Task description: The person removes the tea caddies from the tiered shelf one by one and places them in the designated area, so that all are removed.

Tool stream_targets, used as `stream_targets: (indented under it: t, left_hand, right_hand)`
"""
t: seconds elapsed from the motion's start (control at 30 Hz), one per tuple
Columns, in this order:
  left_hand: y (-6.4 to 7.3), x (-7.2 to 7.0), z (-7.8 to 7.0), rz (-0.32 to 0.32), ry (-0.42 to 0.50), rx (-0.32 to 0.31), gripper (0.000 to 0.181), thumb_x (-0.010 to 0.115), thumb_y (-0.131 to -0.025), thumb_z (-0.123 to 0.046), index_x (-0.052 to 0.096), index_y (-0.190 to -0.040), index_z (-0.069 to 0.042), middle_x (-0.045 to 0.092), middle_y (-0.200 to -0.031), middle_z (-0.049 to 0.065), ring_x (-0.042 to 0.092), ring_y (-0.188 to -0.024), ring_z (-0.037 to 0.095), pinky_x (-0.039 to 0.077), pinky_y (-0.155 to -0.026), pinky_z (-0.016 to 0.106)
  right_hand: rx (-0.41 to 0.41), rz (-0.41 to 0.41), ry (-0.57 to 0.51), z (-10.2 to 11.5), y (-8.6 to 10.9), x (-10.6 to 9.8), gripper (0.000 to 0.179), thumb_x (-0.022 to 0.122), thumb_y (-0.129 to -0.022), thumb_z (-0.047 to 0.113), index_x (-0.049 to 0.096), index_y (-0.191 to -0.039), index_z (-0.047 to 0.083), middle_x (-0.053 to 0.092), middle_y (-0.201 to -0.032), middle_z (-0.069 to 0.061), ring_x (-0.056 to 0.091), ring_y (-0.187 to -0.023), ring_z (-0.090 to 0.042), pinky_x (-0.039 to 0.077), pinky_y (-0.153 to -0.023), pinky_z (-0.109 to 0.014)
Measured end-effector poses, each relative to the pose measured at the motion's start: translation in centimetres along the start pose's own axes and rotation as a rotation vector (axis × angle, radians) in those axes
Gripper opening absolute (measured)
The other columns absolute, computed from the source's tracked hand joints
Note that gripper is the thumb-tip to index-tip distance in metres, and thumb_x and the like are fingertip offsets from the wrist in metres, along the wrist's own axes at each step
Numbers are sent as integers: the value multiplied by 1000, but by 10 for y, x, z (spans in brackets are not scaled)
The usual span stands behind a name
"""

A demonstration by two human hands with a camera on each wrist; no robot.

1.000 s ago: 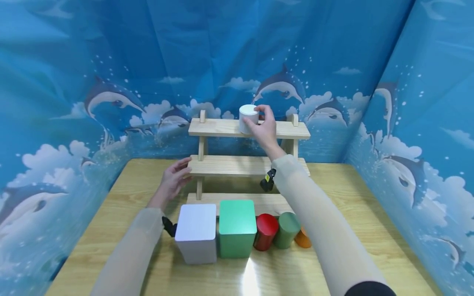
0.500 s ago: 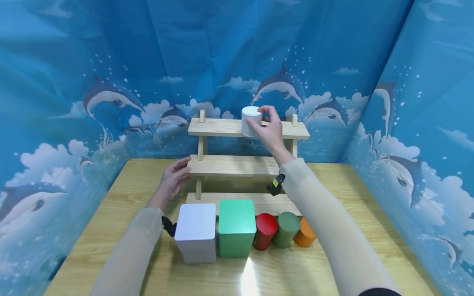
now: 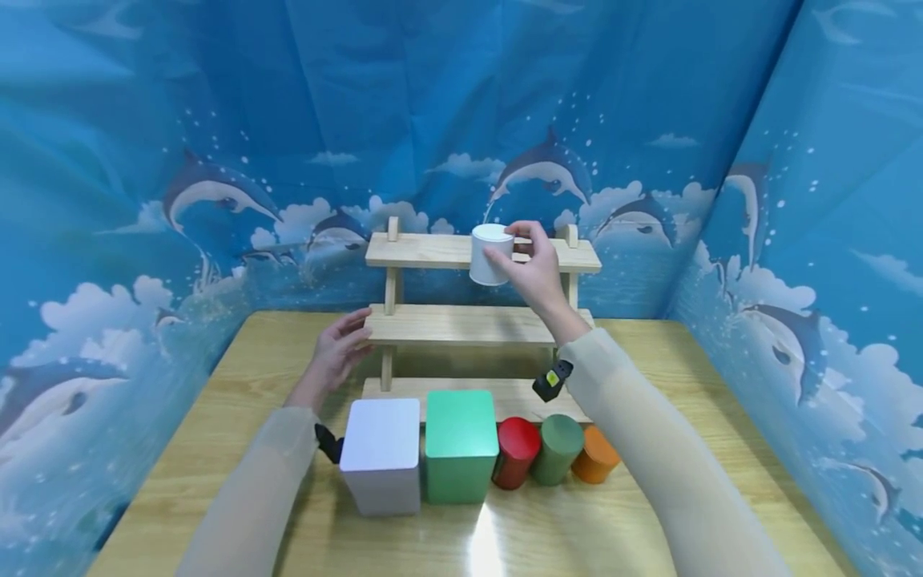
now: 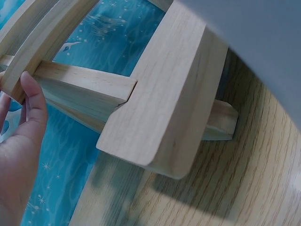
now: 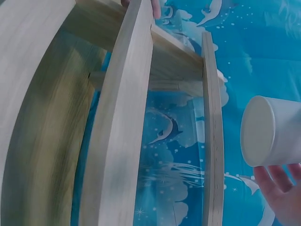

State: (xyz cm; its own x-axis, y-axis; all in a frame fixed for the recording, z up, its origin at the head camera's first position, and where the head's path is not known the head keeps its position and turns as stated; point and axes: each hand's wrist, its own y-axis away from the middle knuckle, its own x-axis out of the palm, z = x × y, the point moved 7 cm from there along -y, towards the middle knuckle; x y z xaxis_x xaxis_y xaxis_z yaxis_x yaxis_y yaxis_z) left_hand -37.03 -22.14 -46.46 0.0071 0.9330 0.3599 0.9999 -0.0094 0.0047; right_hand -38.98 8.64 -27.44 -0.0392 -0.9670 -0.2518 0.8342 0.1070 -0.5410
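My right hand (image 3: 539, 276) grips a white cylinder (image 3: 487, 258) between thumb and fingers. In the head view the cylinder is upright, in front of the top board of a three-tier wooden display stand (image 3: 461, 323). The right wrist view shows the cylinder's flat end (image 5: 257, 132) apart from the boards. My left hand (image 3: 336, 353) pinches the left end of the stand's middle board. In the left wrist view, the fingers of that hand (image 4: 23, 150) lie at the board's end.
In front of the stand, a white box (image 3: 382, 457), a green box (image 3: 461, 449), a red cylinder (image 3: 516, 453), a green cylinder (image 3: 558, 450) and an orange cylinder (image 3: 595, 455) stand in a row on the wooden table (image 3: 252, 377). A blue dolphin-print curtain (image 3: 346, 96) surrounds the table.
My right hand has lifted the white cylinder off the top board and drawn it toward me, slightly right and lower in view. My left hand stays on the middle board.
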Motion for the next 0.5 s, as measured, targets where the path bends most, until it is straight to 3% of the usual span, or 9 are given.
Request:
stream_targets:
  t: [0.3, 0.5]
  left_hand:
    - [0, 0, 0, -4, 2, -3, 48, 63, -88, -7, 48, -133, -6, 47, -124, 4, 55, -97, 13, 52, -80, 28]
    - [0, 2, -1, -4, 5, -13, 51, 63, -88, -6, 44, -136, -3, 47, -124, 5, 55, -95, 13, 52, -79, 28]
  right_hand:
    - [26, 24, -39, 31, 25, -3, 38, 66, -85, 8, 46, -115, -6, 48, -121, -18, 54, -103, -35, 50, -85, -43]
    - [5, 33, -79, 34, 36, -4, 35, 66, -85, 5, 47, -113, -7, 48, -120, -18, 54, -99, -35, 48, -84, -46]
